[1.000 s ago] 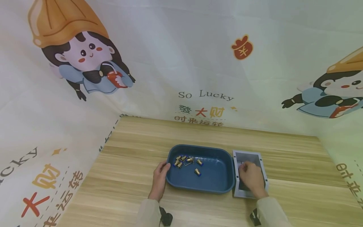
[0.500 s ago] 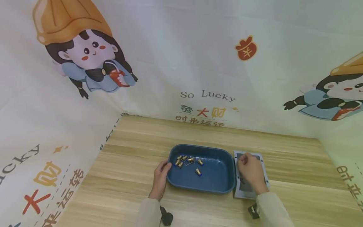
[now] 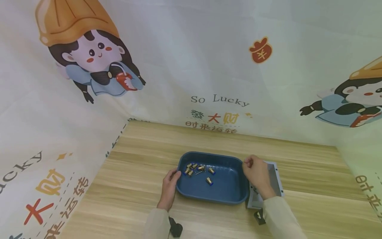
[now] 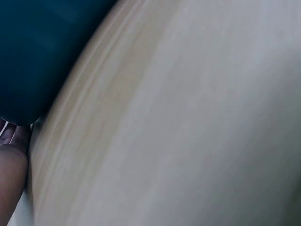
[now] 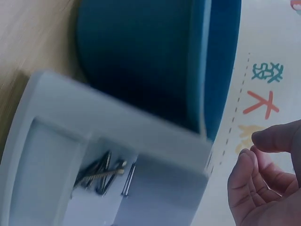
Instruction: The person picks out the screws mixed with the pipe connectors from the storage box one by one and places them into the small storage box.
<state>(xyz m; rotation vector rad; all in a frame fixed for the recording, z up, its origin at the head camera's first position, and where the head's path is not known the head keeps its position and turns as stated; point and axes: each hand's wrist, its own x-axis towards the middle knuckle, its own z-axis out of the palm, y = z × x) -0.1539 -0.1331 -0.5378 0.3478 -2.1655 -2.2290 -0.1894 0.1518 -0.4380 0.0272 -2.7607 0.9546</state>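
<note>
A dark blue plastic tray [image 3: 222, 186] stands on the wooden table. Brass push-in fittings [image 3: 209, 181] with blue ends lie in it, most in its left half, with a few thin silver screws [image 3: 199, 172] among them. My left hand [image 3: 168, 187] grips the tray's left end, thumb at the rim; the left wrist view shows only part of this hand [image 4: 11, 174]. Over the tray's right rim hovers my right hand [image 3: 257, 174], fingers loosely curled. In the right wrist view nothing shows between its thumb and fingertips [image 5: 245, 159].
A grey box [image 3: 278, 177] stands right beside the tray, partly hidden under the right hand. Several long screws [image 5: 104, 174] lie inside it. Printed cloth [image 3: 167, 66] walls in the back and sides of the table [image 3: 149, 149].
My right hand has risen out of the grey box and moved left to the tray's right rim. The left hand stays on the tray. The fittings lie as before.
</note>
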